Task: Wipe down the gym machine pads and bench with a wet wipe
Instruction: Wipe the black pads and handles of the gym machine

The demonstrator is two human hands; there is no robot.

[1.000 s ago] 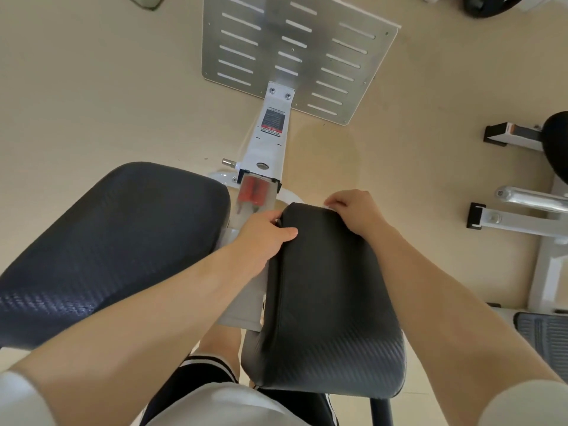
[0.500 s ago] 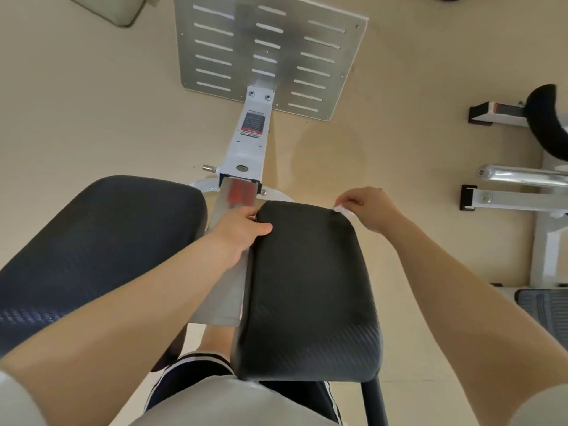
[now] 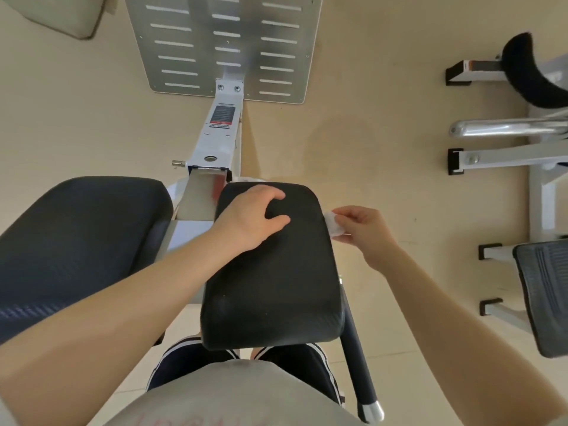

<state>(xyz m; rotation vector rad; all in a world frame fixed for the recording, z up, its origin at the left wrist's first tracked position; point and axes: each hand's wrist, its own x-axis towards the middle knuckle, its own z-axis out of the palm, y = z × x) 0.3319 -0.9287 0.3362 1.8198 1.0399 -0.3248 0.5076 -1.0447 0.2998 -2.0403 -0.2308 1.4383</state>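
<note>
A: Closest to the camera, what is cut off?

B: Both forearms run out of the bottom corners. A grey shirt fills the lower edge, with dark shorts above it; the red print on the shirt is too blurred to read.

A: And the pads?

B: 2 black padded cushions. The right pad lies in full view, its textured cover showing a faint sheen at the near corner. The left pad is cut by the left edge.

A: The hands?

B: The left hand rests on the far end of the right pad, fingers loosely curved over it and not gripping anything. The right hand pinches a crumpled white wet wipe against that pad's right side edge. Part of the wipe is hidden behind the fingers.

A: Farther out?

B: Between the pads a white frame beam carries a label whose text I cannot make out. Beyond it stands a slotted metal footplate, its top cut off. At the right, parts of another machine leave the picture. No containers show anywhere.
</note>
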